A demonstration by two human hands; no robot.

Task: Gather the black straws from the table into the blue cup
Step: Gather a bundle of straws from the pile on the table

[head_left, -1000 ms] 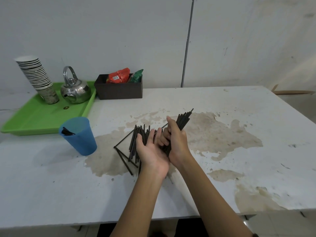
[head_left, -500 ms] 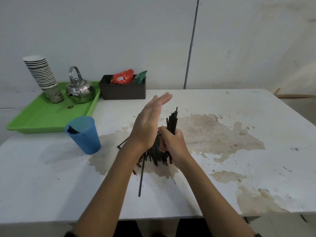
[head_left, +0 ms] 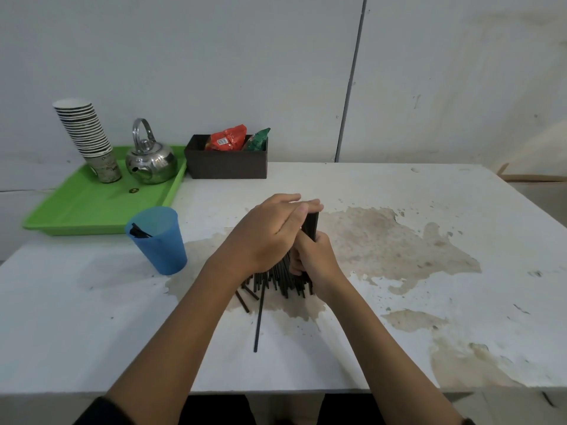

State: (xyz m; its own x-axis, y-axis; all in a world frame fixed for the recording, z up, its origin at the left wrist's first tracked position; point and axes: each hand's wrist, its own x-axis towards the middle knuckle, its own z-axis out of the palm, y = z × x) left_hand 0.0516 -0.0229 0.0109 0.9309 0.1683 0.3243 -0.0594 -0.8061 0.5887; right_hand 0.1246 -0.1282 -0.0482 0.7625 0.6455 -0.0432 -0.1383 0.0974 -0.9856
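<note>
Left hand [head_left: 267, 233], raised and tilted half a second ago, now lies flat across top ends of upright straw bundle [head_left: 310, 228]. Bundle stood up from its earlier slant.

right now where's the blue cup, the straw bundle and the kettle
blue cup [head_left: 162, 246]: head view, outer wall
straw bundle [head_left: 311, 223]: head view, upper part above the gripping fist
kettle [head_left: 153, 162]: head view, steel body

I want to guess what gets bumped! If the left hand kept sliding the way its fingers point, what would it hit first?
Its fingers point right, over the top of the straw bundle. Past the left hand only bare table shows that way, so the path looks free, though depth is hard to judge.
</note>
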